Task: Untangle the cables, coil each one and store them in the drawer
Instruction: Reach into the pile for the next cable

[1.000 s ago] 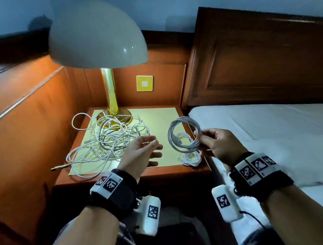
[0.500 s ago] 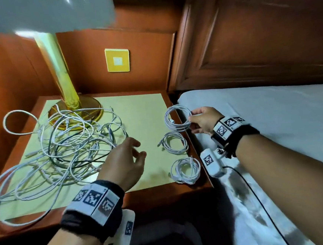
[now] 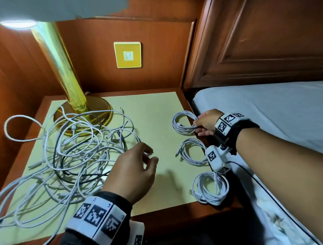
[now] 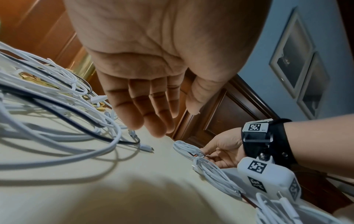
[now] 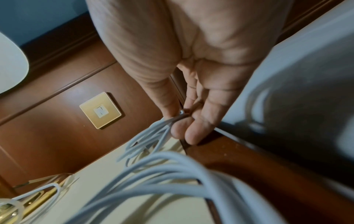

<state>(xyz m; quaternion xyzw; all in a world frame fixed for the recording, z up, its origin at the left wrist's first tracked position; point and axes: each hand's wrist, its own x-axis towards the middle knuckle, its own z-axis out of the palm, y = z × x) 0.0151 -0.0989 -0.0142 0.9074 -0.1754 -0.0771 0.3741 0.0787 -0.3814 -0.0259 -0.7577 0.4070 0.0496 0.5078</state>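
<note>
A wooden bedside counter (image 3: pixel 187 216) is carrying a pale yellow mat (image 3: pixel 152 111) that is covering most of its top. The brass lamp base (image 3: pixel 98 110) is standing on the mat's far left part. A loose tangle of white and black cables (image 3: pixel 63 159) is sprawling over the mat's left half, spilling past its left edge. Three white coils are lying in a row along the right edge: far coil (image 3: pixel 183 122), middle coil (image 3: pixel 192 151), near coil (image 3: pixel 209 189).
</note>
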